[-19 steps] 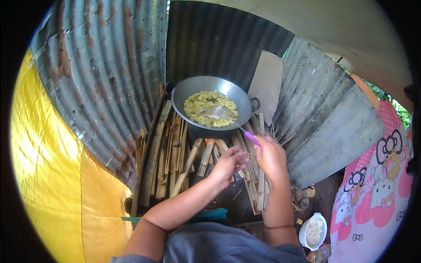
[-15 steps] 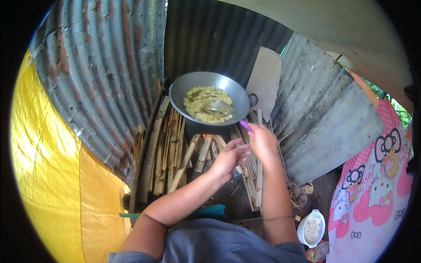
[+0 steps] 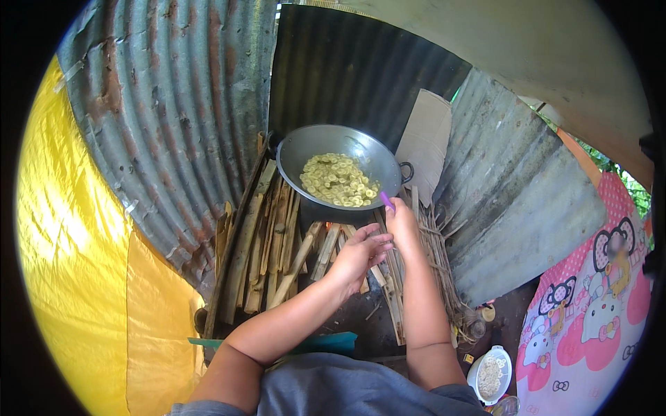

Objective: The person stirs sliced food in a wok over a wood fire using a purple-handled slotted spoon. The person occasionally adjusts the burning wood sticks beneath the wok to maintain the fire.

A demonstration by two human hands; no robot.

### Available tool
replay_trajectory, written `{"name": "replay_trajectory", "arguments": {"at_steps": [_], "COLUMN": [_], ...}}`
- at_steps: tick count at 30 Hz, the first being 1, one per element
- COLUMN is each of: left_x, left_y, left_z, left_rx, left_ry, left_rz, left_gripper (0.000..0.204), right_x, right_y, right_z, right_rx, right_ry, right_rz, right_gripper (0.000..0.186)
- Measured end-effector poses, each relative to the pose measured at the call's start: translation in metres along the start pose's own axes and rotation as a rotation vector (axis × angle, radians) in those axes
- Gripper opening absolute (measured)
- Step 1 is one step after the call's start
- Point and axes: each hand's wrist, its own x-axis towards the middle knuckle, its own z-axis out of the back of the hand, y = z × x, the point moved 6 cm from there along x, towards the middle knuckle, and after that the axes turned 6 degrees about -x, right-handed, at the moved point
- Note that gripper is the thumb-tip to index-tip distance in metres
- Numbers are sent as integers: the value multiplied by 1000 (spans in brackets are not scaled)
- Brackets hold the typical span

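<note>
Gone from sight since the earlier frame was the head of a purple-handled utensil [image 3: 386, 200]. Corrugated walls [image 3: 166, 125] flanked a grey wok [image 3: 368, 147] of yellow slices [image 3: 338, 177], firewood [image 3: 277, 236] on its near side. The left hand [image 3: 357, 256] hung half-open beside the right hand [image 3: 403, 223], which gripped the utensil, its long axis pointing far-left over the wok's near-right rim.

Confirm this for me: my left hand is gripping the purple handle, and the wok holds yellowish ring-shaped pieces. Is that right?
Wrong hand: the head view shows your right hand gripping the purple handle. The wok does hold yellowish ring-shaped pieces.
</note>
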Motion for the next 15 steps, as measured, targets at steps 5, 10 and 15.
{"name": "replay_trajectory", "arguments": {"at_steps": [5, 10, 15], "left_x": [4, 12, 18], "left_y": [-12, -12, -8], "left_z": [10, 14, 23], "left_rx": [-9, 1, 30], "left_ry": [-43, -73, -112], "left_rz": [-58, -62, -53], "left_gripper": [50, 44, 44], "right_x": [20, 48, 28], "right_y": [-12, -16, 15], "right_z": [12, 13, -10], "right_rx": [184, -12, -15], "right_ry": [-144, -173, -88], "right_rz": [55, -6, 14], "right_gripper": [26, 27, 27]}}
